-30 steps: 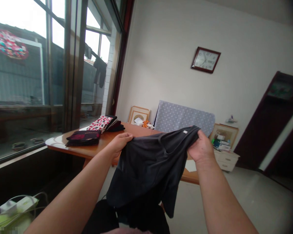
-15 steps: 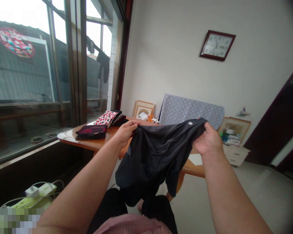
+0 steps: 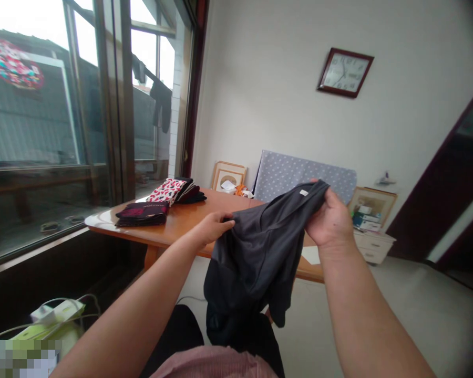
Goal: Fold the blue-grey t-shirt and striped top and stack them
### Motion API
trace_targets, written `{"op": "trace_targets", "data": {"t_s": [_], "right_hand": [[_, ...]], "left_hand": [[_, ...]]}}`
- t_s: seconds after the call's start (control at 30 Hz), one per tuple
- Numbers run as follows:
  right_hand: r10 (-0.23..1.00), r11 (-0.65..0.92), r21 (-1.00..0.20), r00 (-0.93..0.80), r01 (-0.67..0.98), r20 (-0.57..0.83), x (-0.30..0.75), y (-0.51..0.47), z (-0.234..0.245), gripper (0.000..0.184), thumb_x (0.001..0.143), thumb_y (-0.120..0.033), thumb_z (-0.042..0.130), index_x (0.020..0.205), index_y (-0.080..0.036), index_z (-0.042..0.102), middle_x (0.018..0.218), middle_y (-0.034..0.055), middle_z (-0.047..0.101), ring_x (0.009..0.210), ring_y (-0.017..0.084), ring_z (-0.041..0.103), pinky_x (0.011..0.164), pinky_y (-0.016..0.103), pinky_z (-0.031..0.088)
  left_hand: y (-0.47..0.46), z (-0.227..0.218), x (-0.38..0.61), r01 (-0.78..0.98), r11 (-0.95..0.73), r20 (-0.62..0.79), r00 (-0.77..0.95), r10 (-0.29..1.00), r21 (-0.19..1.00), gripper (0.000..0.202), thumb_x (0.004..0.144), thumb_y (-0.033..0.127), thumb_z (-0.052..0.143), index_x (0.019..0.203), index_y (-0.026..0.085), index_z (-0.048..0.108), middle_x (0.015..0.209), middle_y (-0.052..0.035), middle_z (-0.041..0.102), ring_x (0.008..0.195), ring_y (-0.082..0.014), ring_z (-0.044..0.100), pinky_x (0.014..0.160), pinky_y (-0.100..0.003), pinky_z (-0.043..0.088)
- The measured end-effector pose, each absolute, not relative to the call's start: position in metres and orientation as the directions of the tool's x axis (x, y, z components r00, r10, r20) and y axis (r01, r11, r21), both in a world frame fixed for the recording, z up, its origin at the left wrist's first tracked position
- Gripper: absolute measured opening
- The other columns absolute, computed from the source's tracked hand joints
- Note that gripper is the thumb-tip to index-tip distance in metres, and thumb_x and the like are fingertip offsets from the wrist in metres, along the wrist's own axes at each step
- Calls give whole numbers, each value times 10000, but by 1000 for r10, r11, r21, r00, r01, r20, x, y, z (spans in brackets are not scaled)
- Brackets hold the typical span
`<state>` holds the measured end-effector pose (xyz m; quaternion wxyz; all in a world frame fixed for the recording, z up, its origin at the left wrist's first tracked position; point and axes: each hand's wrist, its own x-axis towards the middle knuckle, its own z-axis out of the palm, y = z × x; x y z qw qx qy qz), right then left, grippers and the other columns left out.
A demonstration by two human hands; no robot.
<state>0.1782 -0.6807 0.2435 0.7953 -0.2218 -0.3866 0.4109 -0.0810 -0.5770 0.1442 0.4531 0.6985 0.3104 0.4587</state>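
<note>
A dark grey garment [image 3: 260, 252] with a small white label near its upper edge hangs between my hands, in front of the table. My left hand [image 3: 215, 228] pinches its upper left corner. My right hand [image 3: 331, 218] grips the upper right end, thumb toward me, and holds it higher than the left. The cloth sags in folds and its lower part drops in front of my knees. Whether it is a shirt or trousers I cannot tell.
On the wooden table [image 3: 216, 202] lie folded clothes: a dark stack [image 3: 142, 214] and a heart-patterned piece [image 3: 166, 190] beside dark ones. A power strip [image 3: 43, 328] with cables sits low left. A dotted cloth [image 3: 299, 170], frames and a white drawer cabinet [image 3: 372, 244] stand behind.
My left hand has moved right and down, closer to my right hand, so the garment's upper edge is slanted and slacker. My right hand has risen slightly. The view has shifted a little.
</note>
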Motion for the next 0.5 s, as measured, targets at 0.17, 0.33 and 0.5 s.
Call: {"op": "trace_targets", "data": {"t_s": [0.17,0.33,0.5], "right_hand": [[867,496,-738,311,-457,390,170,-678,240,226,887,-402,635,1001,-223,710,805,-5,732,759,197,708,784,372,595],[909,417,-804,216,-424,357,157,-677,231,287,876,-449,647,1062,-240,711,766,-18,725,683,186,693,727,353,586],[914,406,-830,167,-384,370,149,-676,225,337,848,-495,678,1065,-239,705,754,-24,716,679,172,676,694,315,569]], "left_hand": [[-580,147,-70,222,-495,377,418,827,840,282,566,394,878,791,257,778,775,-49,735,865,-286,671,752,-288,446],[-606,174,-53,61,-587,486,496,720,808,298,705,477,807,865,227,789,813,-69,742,937,-305,670,803,-310,460],[-636,188,-34,-298,-421,499,684,532,857,410,840,499,705,1118,202,749,1152,-76,734,1129,-289,635,953,-345,476]]}}
